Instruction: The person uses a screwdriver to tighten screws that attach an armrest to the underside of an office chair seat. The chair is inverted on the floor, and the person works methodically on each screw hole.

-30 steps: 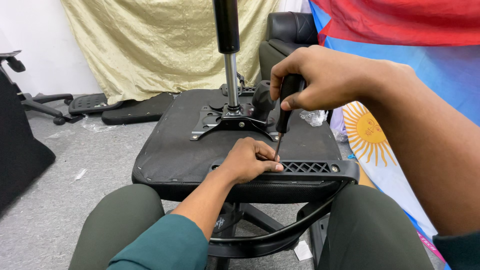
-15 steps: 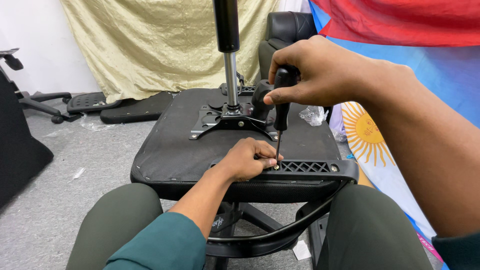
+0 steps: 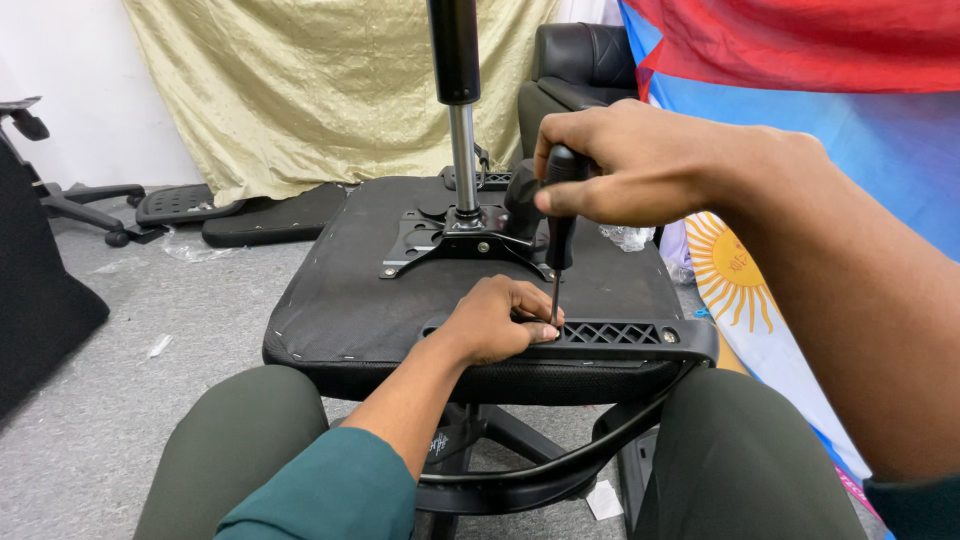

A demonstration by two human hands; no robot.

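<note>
Your right hand (image 3: 625, 165) is wrapping closed around the black handle of a screwdriver (image 3: 557, 235), holding it upright with its tip coming down on the black plastic armrest bracket (image 3: 610, 335), while your left hand (image 3: 492, 320) is pressing curled fingers on that bracket just beside the tip. The bracket is lying along the near edge of the upturned black chair seat (image 3: 350, 300), which is resting between your knees. Beyond it, the metal mounting plate (image 3: 465, 240) and gas cylinder (image 3: 458, 90) are rising in front of a tan cloth (image 3: 300, 90).

Right hand (image 3: 625, 165) is fisted, knuckles up, above the left hand (image 3: 495, 320), which lies palm-down, fingers curled
</note>
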